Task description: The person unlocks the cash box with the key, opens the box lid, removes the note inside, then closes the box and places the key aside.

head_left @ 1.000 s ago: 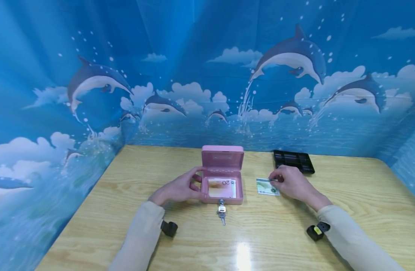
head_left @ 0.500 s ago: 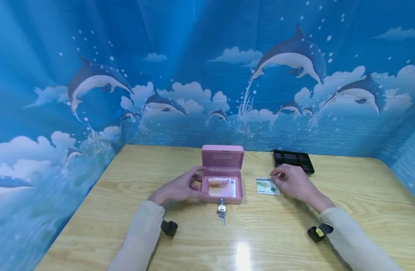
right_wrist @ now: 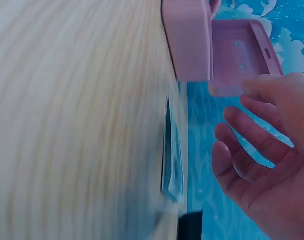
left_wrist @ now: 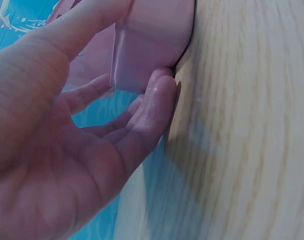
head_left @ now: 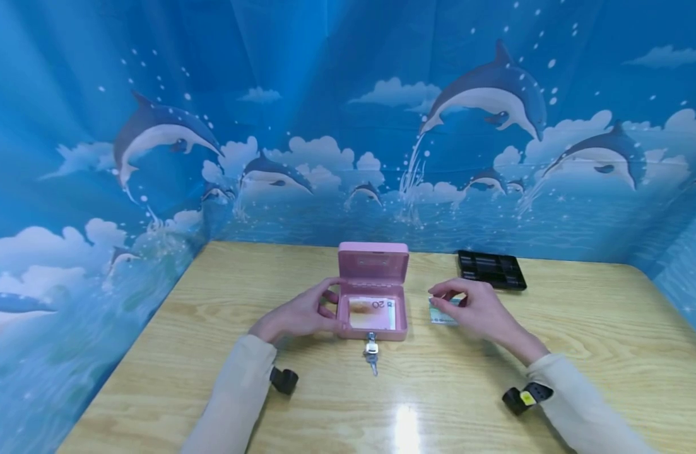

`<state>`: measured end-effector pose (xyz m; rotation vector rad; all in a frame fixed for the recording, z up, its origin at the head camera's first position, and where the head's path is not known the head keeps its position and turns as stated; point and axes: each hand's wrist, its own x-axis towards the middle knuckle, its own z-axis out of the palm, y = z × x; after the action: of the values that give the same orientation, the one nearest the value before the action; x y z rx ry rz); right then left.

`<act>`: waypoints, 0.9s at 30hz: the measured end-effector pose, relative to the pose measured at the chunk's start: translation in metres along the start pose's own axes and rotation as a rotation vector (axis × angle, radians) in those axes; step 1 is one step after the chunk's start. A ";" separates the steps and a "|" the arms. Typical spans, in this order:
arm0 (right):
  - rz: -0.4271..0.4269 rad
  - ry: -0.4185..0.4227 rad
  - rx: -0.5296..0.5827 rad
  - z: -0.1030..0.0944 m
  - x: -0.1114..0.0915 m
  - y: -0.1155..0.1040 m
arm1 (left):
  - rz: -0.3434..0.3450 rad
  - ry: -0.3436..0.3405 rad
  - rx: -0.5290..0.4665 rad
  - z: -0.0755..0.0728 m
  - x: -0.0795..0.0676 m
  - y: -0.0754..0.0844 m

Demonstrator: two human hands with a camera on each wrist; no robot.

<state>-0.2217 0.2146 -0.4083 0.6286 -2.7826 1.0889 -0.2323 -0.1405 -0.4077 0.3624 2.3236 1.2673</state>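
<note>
A pink cash box [head_left: 402, 315] stands on the table with its lid raised. My left hand [head_left: 299, 313] holds the box's left side, thumb near the front corner and index finger by the hinge. In the left wrist view, its other fingertips [left_wrist: 164, 90] curl by the box wall. Inside the box lies a banknote marked 20 [head_left: 372, 314]. Right of the box, a green banknote [head_left: 444, 318] lies on the table. My right hand [head_left: 478, 308] hovers over it with loosely bent fingers, apart from the note in the right wrist view, and covers its right part.
A small lock with keys [head_left: 372, 353] hangs at the front of the box. A black compartment tray [head_left: 509, 272] lies at the back right, just behind my right hand. A dolphin-print curtain [head_left: 325, 208] rises along the table's back edge.
My right hand has moved left from the green banknote's right edge to above it, and its fingers have spread. The note stays in place. My left hand has not moved.
</note>
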 end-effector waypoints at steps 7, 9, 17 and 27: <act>0.008 -0.032 0.086 0.010 0.004 -0.011 | -0.013 -0.001 0.002 0.000 0.000 0.001; 0.012 -0.032 0.097 0.014 0.005 -0.014 | -0.014 -0.004 0.002 0.000 0.000 0.001; 0.005 -0.044 0.133 0.025 0.009 -0.026 | -0.008 -0.015 -0.001 -0.001 -0.001 0.001; -0.016 -0.107 0.155 0.036 0.017 -0.035 | -0.016 -0.007 -0.006 -0.001 0.000 0.001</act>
<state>-0.2204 0.1614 -0.4095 0.7449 -2.7945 1.3143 -0.2328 -0.1405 -0.4066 0.3449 2.3117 1.2628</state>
